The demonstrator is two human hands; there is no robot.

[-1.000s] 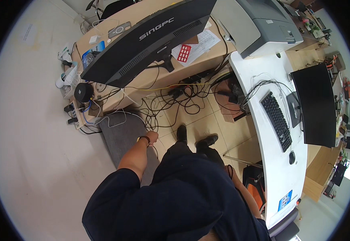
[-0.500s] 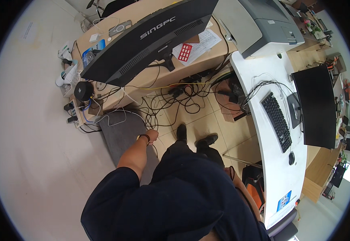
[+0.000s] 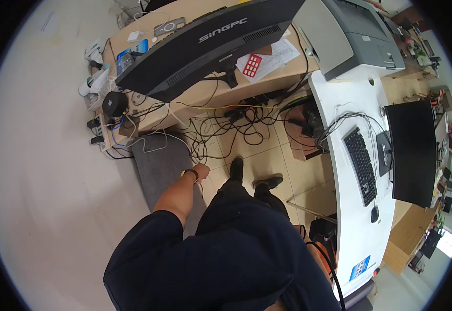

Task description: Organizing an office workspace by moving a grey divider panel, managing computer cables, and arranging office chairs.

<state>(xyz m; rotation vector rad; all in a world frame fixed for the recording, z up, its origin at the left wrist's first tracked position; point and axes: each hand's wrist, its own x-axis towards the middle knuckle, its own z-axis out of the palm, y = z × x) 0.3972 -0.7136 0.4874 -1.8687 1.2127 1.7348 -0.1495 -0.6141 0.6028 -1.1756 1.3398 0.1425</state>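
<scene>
I stand looking down at my dark top and trousers. My left hand (image 3: 201, 171) hangs low beside my left leg, fingers curled, with a watch on the wrist. It sits at the edge of a tangle of black and white cables (image 3: 220, 132) on the tiled floor, next to a grey mat (image 3: 158, 166). Whether a thin cable is in its grasp is too small to tell. My right hand is hidden behind my body.
A wooden desk (image 3: 195, 98) ahead carries a wide curved black monitor (image 3: 210, 44) and papers. A grey printer (image 3: 363, 36) stands at its right. A white desk (image 3: 353, 217) on my right holds a black keyboard (image 3: 360, 165), a mouse and a second monitor (image 3: 412, 153). A power strip (image 3: 104, 137) lies at left.
My left hand has shifted slightly forward toward the cables; otherwise nothing visibly differs.
</scene>
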